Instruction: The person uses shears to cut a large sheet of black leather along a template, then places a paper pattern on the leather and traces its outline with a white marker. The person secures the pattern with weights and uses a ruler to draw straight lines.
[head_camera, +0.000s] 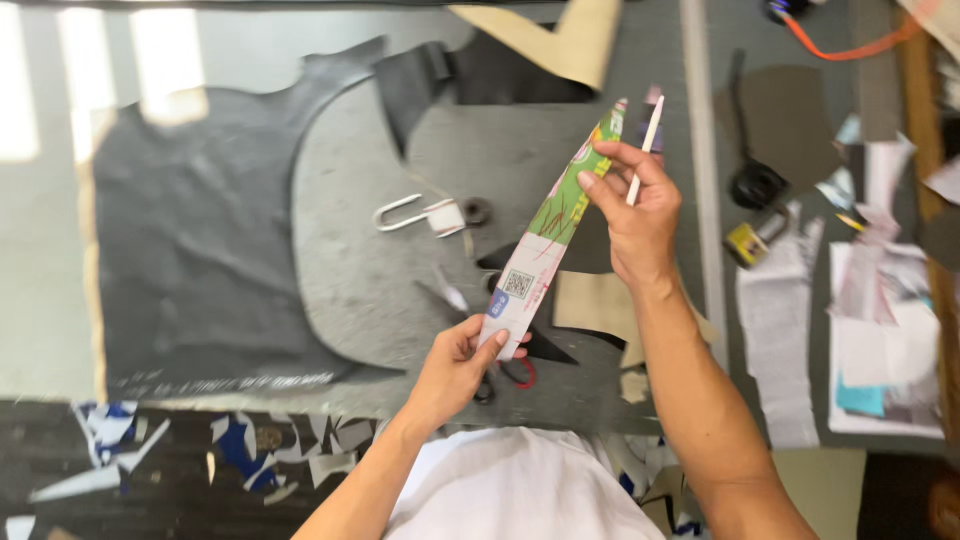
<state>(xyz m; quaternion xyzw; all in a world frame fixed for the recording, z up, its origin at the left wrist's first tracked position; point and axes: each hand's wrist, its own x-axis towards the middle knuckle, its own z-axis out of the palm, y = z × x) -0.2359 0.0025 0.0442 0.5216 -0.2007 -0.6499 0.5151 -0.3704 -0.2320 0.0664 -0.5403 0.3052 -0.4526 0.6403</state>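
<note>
Above the dark fabric piece (200, 260), the left hand (455, 365) pinched the lower end of a long printed card strip (548, 235) while the right hand (635, 215) gripped its upper end, a thin white stick (645, 150) between its fingers; apparently a checking step, with steady tension needed next.

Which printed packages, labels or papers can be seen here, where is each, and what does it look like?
Long narrow cardboard package strip: held between left hand and right hand; green, white, red, with a square code patch.
Printed paper sheets: table's right edge; white, pink, one teal piece.
</note>
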